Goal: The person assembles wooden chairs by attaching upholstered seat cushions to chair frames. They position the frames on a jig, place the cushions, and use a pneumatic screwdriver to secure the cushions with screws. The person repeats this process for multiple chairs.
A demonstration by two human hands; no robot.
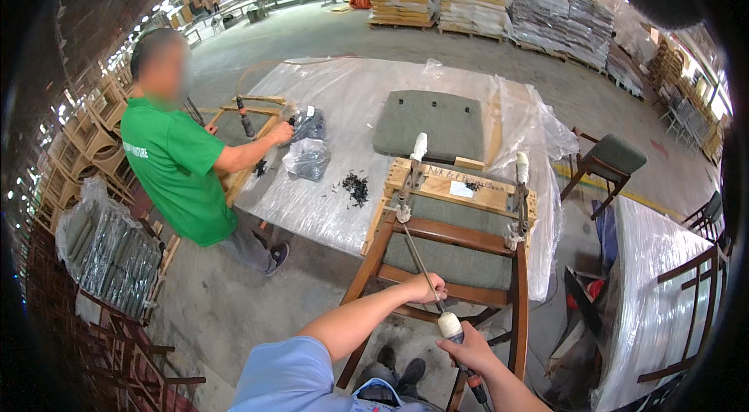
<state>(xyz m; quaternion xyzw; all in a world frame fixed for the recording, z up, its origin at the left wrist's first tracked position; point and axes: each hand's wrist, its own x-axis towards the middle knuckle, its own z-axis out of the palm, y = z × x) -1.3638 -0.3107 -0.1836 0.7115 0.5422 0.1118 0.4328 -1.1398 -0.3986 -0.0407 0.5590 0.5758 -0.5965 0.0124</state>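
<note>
My right hand point(474, 349) is wrapped round a power screwdriver point(473, 382) with a pale wrapped front end and a dark body. Its long thin shaft point(416, 250) points away, toward a toggle clamp point(402, 207) on a wooden jig point(445, 181). My left hand point(421, 288) is closed beside the shaft, over the chair's rail; what its fingers grip is hidden. A brown wooden chair frame point(460, 234) with a grey-green padded panel point(452, 262) stands before me, its far end at the jig. A second toggle clamp point(521, 192) rises at the jig's right.
A plastic-covered table point(312, 205) bears a grey cushion point(429, 125), a pile of black screws point(356, 189) and plastic bags point(306, 158). At the left, a person in green point(175, 166) works beside another power screwdriver point(245, 118). A finished chair point(607, 161) and wrapped panels point(654, 295) stand right.
</note>
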